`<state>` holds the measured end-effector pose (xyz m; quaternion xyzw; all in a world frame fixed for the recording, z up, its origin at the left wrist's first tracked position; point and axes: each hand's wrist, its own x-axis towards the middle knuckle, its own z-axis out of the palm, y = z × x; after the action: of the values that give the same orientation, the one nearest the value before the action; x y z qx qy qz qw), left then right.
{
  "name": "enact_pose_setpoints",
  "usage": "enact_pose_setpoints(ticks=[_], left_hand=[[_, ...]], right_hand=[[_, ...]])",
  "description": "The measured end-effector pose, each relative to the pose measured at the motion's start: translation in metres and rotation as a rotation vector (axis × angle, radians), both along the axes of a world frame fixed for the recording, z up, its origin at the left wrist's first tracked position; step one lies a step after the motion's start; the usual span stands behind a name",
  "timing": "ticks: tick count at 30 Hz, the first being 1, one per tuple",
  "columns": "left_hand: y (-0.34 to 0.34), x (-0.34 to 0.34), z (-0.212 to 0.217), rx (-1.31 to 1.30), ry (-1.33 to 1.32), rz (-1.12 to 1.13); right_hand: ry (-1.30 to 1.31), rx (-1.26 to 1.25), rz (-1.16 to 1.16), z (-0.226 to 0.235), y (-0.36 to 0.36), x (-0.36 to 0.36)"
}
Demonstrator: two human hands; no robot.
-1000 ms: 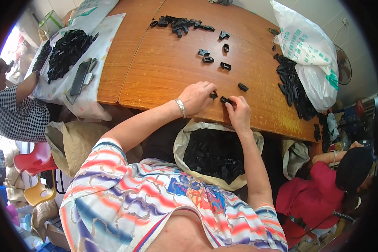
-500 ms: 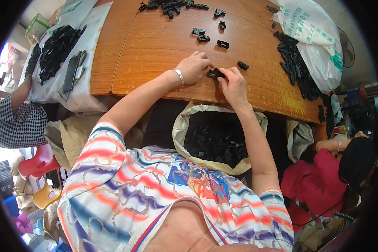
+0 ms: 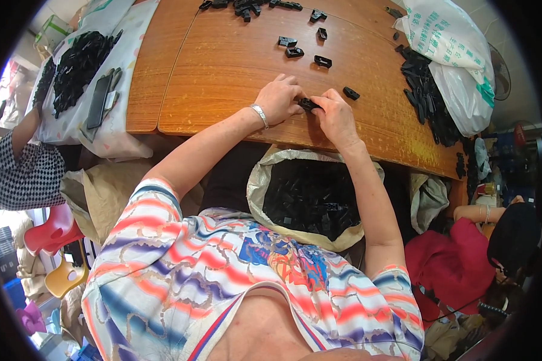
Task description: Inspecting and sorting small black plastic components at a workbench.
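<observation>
Near the front edge of the wooden table (image 3: 223,90), a small black plastic part (image 3: 308,104) is pinched between my two hands. My left hand (image 3: 279,98) grips its left end with bent fingers. From the other side, my right hand (image 3: 336,117) has thumb and fingers closed on its right end. The fingers partly cover the part, so its full shape is hidden. A single black plastic piece (image 3: 351,93) lies just right of my right hand. Beyond my hands several similar pieces lie loose, among them one hollow block (image 3: 323,61).
Below the table edge, an open sack (image 3: 259,192) is filled with black parts. A pile of long black pieces (image 3: 427,96) lies at the right beside a white plastic bag (image 3: 457,72). At left are another black pile (image 3: 85,69) and a phone (image 3: 100,102). People sit on both sides.
My left hand has come in from beside the black part to grip its left end. My right hand still holds the other end. The view has shifted slightly.
</observation>
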<state>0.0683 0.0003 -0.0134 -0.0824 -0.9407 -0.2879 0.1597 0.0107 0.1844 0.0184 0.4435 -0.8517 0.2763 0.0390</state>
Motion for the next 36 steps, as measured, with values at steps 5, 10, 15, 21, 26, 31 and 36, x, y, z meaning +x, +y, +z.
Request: enact_pose_setpoints(ticks=[5, 10, 15, 21, 26, 31, 36], left_hand=[[0.000, 0.003, -0.003, -0.011, 0.041, 0.005], [-0.004, -0.002, 0.001, 0.028, -0.058, -0.089], [-0.012, -0.017, 0.010, -0.045, -0.077, -0.136], [-0.012, -0.020, 0.005, -0.007, -0.090, -0.180], [-0.037, -0.038, 0.002, 0.358, -0.212, -0.056], [-0.040, -0.063, 0.013, 0.009, 0.057, 0.351], [-0.037, -0.085, 0.008, -0.103, -0.042, 0.479]], right_hand=[[0.200, 0.089, -0.011, -0.008, 0.000, 0.020], [0.183, 0.146, -0.012, -0.009, 0.009, 0.016], [0.341, 0.187, -0.024, -0.015, 0.002, 0.016], [0.397, 0.153, -0.052, -0.024, 0.004, 0.014], [0.054, -0.036, -0.024, -0.005, 0.048, 0.053], [-0.272, 0.214, 0.087, 0.007, 0.114, 0.113], [-0.131, 0.116, 0.048, 0.017, 0.102, 0.079]])
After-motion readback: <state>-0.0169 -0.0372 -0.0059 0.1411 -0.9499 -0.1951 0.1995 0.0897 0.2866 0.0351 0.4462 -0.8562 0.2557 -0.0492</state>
